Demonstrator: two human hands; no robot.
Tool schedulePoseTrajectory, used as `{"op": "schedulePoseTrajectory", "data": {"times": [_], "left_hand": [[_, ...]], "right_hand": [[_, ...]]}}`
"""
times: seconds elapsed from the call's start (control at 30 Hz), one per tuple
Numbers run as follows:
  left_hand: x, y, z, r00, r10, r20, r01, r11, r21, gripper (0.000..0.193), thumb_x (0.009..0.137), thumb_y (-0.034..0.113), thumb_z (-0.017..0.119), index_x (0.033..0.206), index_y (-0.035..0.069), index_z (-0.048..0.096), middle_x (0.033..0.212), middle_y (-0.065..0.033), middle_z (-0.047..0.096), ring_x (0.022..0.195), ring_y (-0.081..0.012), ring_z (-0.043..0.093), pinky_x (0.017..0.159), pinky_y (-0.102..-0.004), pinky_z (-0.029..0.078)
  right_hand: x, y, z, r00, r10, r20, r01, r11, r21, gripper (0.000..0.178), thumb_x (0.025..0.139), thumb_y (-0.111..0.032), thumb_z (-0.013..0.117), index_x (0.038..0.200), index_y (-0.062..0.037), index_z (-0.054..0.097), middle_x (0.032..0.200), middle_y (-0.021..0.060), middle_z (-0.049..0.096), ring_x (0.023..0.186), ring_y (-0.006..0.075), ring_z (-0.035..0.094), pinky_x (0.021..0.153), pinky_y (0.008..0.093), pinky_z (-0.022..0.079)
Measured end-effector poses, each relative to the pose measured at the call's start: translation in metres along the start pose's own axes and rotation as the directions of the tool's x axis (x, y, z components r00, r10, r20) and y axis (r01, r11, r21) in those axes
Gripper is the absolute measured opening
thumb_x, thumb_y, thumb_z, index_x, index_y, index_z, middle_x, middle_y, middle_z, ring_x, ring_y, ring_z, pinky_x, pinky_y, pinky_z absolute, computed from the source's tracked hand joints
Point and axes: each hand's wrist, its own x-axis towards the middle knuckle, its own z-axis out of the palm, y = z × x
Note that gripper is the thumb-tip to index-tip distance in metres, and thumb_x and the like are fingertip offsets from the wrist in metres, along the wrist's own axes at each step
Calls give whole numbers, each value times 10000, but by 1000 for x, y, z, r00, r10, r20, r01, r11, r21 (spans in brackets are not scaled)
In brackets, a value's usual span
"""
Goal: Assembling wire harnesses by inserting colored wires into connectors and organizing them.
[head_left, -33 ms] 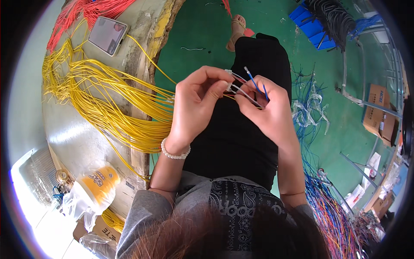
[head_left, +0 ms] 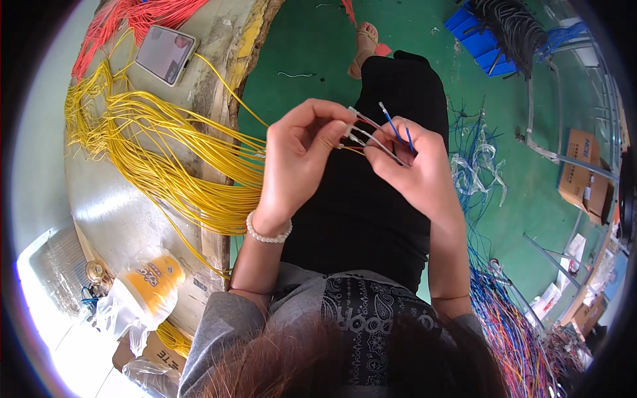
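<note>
Above my lap, my left hand pinches a small whitish plastic connector between thumb and forefinger. From it, red and pale grey wires run across to my right hand. The fingers of that hand are closed round these wires, together with blue wires, one of which points up and ends in a metal terminal. A thin yellow wire passes low between the hands. My fingertips partly hide the connector, so how each wire sits in it cannot be seen.
A large bundle of yellow wires hangs over the worn bench edge at left, with a phone and red wires beyond. Nearer stands a bagged yellow-and-white cup. Multicoloured wires, a cardboard box and a blue bin are at right.
My hands have drawn slightly apart, the left one shifting a little leftward. More of the wires between connector and right hand shows, and the blue wire's tip has moved slightly right.
</note>
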Motion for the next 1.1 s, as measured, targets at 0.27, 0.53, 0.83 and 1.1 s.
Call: {"op": "schedulePoseTrajectory", "data": {"times": [0.27, 0.53, 0.83, 1.1], "left_hand": [[3, -7, 1, 999, -42, 32, 45, 992, -114, 84, 918, 13, 560, 968, -13, 621, 830, -1, 601, 725, -49, 520, 681, -189, 441], [2, -10, 4, 996, -73, 47, 79, 985, -152, 101, 920, 75, 591, 983, -2, 605, 847, -14, 594, 743, -74, 535, 696, -206, 446], [1, -7, 7, 997, -75, 25, 77, 992, -104, 89, 918, 32, 575, 981, -13, 618, 850, -6, 606, 738, -52, 535, 688, -192, 456], [-2, -7, 9, 1000, 8, 22, -6, 996, -93, 83, 912, 16, 581, 979, -21, 613, 874, -21, 619, 772, -63, 561, 715, -198, 480]], "right_hand": [[6, 2, -9, 981, 144, 126, -171, 956, 237, 134, 792, -99, 686, 741, -5, 607, 657, -45, 545, 589, 4, 452, 522, 165, 344], [6, 2, -9, 979, 144, 144, -183, 933, 310, 151, 787, -114, 710, 743, -7, 613, 654, -48, 543, 575, -2, 439, 505, 158, 330], [3, -1, -8, 989, 116, 91, -135, 959, 250, 152, 794, -120, 708, 748, -4, 621, 656, -44, 567, 575, -1, 452, 511, 164, 339], [4, -2, -9, 987, 131, 97, -148, 972, 182, 144, 794, -119, 705, 761, 4, 639, 661, -44, 574, 608, 7, 477, 544, 174, 371]]}}
